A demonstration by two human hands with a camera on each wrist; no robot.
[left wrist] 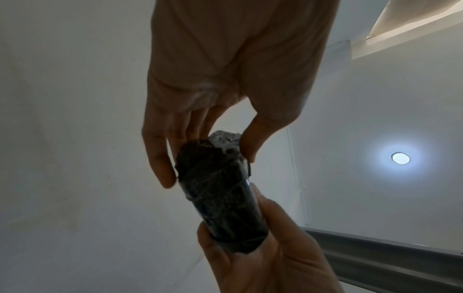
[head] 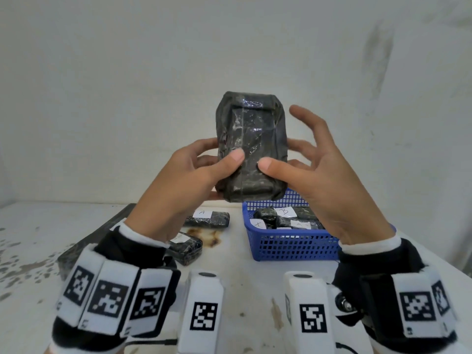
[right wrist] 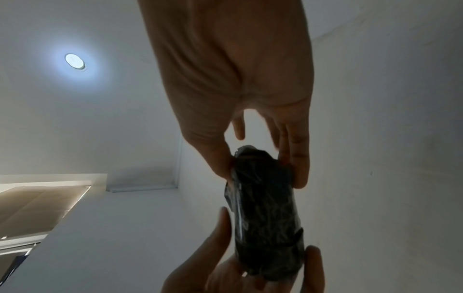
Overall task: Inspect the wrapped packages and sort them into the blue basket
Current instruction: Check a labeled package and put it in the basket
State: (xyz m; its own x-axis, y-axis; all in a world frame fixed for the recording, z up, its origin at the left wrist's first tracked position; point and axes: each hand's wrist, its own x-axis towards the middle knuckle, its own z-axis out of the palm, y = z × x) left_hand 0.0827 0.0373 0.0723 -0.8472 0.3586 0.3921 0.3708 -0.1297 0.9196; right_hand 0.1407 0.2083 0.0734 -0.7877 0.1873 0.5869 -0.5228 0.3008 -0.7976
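Both hands are raised side by side at chest height, palms turned inward. The left hand (head: 178, 172) is curled round the package (head: 251, 146), thumb pressed on its front, fingers behind. The right hand (head: 324, 180) is held with thumb on the front, lower fingers behind, upper fingers spread clear.

Held package (head: 251, 146): dark grey-black wrap, glossy clear film with white glare streaks. Basket (head: 293, 245): blue lattice mesh; the packages in it (head: 301, 217) black with white labels, as are the two left of basket (head: 208, 217). Bench (head: 35, 238): white, grey speckling, rust-brown stain (head: 204, 237) left of basket; wrist bands (head: 107, 295) black-and-white square-code markers.
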